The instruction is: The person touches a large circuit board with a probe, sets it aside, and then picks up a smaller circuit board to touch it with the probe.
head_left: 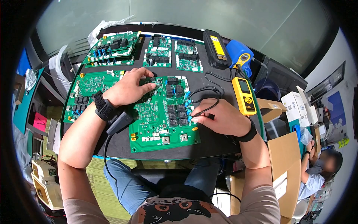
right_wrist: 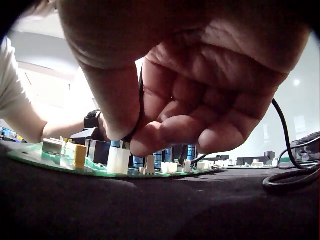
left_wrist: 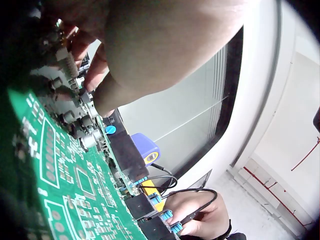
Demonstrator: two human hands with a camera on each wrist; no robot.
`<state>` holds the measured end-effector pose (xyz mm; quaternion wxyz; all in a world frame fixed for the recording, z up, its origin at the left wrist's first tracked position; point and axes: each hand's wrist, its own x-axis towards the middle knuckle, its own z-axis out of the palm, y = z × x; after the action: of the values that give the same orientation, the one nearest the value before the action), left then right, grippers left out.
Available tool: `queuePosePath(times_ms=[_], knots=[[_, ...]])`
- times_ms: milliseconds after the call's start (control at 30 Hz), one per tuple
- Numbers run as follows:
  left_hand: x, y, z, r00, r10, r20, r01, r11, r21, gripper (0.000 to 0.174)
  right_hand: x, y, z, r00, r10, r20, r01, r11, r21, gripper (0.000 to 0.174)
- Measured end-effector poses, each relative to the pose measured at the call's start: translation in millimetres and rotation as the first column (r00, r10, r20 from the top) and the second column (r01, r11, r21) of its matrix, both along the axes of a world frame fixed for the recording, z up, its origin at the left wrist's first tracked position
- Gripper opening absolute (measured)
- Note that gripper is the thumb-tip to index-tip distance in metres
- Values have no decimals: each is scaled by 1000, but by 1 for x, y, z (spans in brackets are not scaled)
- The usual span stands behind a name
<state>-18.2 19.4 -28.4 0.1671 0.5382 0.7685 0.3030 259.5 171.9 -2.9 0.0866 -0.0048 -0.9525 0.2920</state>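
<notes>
A large green circuit board [head_left: 149, 112] lies in front of the person, with black relays and a row of blue parts near its right edge. At its upper left edge, the left hand [head_left: 130, 87] grips the board, thumb over its face and fingers bent at the far edge; the left wrist view shows the thumb [left_wrist: 107, 97] beside small silver cylinders. Between thumb and fingertips the right hand [head_left: 220, 117] pinches a black probe [head_left: 209, 116] on a thin cable, just beside the blue parts. The probe's tip is hidden; in the right wrist view the fingers [right_wrist: 185, 132] are curled above the blue parts.
A yellow meter [head_left: 244, 96] lies to the right, near a black case [head_left: 217, 48] and a blue-yellow device [head_left: 238, 55]. Another green board [head_left: 91, 84] is at left, stacked boards [head_left: 113, 48] and smaller boards [head_left: 157, 50] behind. Cable loops [head_left: 209, 89] cross the mat. Another person sits far right.
</notes>
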Motion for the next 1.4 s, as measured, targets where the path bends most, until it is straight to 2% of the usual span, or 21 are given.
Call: queuePosePath(times_ms=[567, 1400], knots=[[-1, -1, -2, 1000, -6, -11, 6, 1000, 15, 36, -1, 1, 1, 997, 69, -23, -69, 998, 11, 16], [-1, -1, -3, 998, -8, -55, 10, 999, 34, 36, -1, 1, 1, 999, 44, -2, -44, 999, -2, 15]])
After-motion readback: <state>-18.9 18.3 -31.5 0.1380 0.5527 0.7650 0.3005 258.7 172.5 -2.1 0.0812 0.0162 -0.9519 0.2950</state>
